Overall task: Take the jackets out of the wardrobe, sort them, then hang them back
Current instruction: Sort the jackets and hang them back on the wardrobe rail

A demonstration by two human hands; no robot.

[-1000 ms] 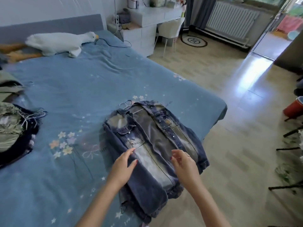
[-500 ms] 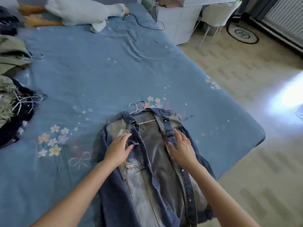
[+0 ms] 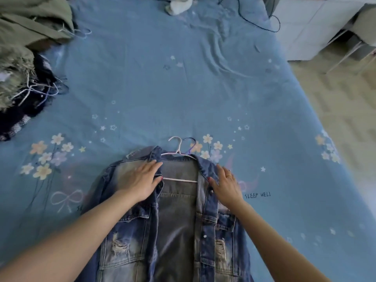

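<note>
Your left hand (image 3: 142,181) lies flat, palm down and fingers spread, on the left shoulder panel of the denim jacket (image 3: 175,224); its fingertips reach the collar and it grips nothing. Your right hand (image 3: 224,185) lies likewise flat and open on the right collar edge, a ring on one finger, nothing held.

The denim jacket lies face up and unbuttoned at the six o'clock edge of the bed (image 3: 183,88), collar towards twelve o'clock. Its front panels are parted, showing the faded grey inner back. Frayed rips show on both front panels below the chest pockets.

A white hanger (image 3: 177,148) sits inside the jacket: its hook projects past the collar towards twelve o'clock and its lower bar crosses the opening between your hands. A second, purple hook (image 3: 190,146) lies just beside it on its three o'clock side; what it belongs to cannot be told.

No containers are in view. A pile of clothes (image 3: 22,53), olive green over dark fabric, with loose hanger hooks, lies at ten o'clock, well apart from the jacket.

Writing: the bedsheet reads "SLEEP WELL" (image 3: 257,194) at three o'clock of your right hand. A partly covered print near your left forearm is illegible.

A dark cable (image 3: 262,19) trails across the sheet at one o'clock.
</note>
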